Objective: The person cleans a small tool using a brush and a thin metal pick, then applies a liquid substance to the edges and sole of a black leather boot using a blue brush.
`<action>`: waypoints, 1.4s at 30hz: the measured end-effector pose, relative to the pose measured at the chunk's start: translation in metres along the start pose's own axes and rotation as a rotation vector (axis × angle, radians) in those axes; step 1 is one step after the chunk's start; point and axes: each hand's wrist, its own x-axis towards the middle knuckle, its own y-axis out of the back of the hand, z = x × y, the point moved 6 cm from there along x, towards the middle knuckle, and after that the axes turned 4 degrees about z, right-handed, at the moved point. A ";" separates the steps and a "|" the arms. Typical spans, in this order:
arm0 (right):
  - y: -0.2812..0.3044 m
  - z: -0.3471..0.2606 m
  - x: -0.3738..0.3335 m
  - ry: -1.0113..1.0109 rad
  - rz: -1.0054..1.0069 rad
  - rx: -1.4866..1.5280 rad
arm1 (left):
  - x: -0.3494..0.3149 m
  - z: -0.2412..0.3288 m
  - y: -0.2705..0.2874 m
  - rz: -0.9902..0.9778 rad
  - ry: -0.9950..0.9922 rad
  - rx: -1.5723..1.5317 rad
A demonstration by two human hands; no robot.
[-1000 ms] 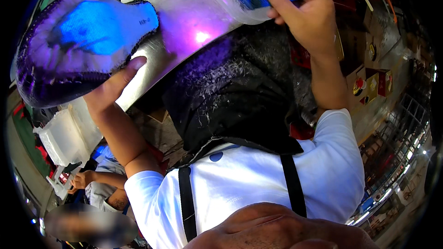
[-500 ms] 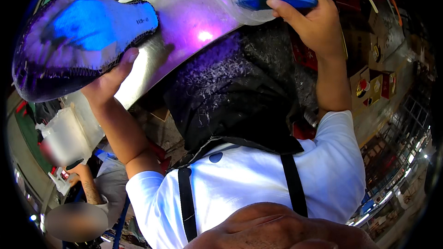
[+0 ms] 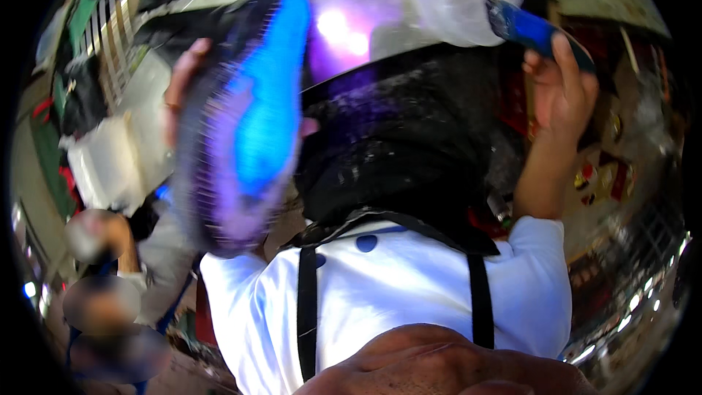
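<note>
My left hand (image 3: 184, 88) holds up a dark shoe upper (image 3: 270, 113), its stitched underside facing me and glowing blue and purple under the light. The fingers wrap around one long side, and a fingertip shows at the opposite edge; the rest of the hand is hidden behind the upper. In my right hand (image 3: 567, 95) is a blue-handled brush (image 3: 540, 33), gripped between thumb and fingers, its dark bristle end pointing left. Just left of those bristles stands a translucent white tub (image 3: 468, 11) on the metal table (image 3: 417, 33). Motion smears the upper somewhat.
A black apron (image 3: 373, 153) with pale flecks covers my lap below the table edge. At far left are a whitish block-like bundle (image 3: 106, 164) and another person's grey sleeve (image 3: 164, 252). Cartons (image 3: 610, 175) lie on the right.
The shoe upper has swung from lying sideways to upright and moved right, nearer my body. My right hand has drawn the brush away from the tub, to the right and lower.
</note>
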 end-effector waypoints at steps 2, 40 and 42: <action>-0.001 0.011 -0.015 0.086 -0.078 -0.081 | -0.020 0.011 0.000 0.003 -0.049 0.060; -0.163 0.064 -0.080 0.382 -1.018 0.181 | -0.069 0.027 -0.004 0.106 -0.407 0.200; -0.166 0.066 -0.076 0.315 -0.984 0.220 | -0.067 0.026 -0.006 0.121 -0.415 0.205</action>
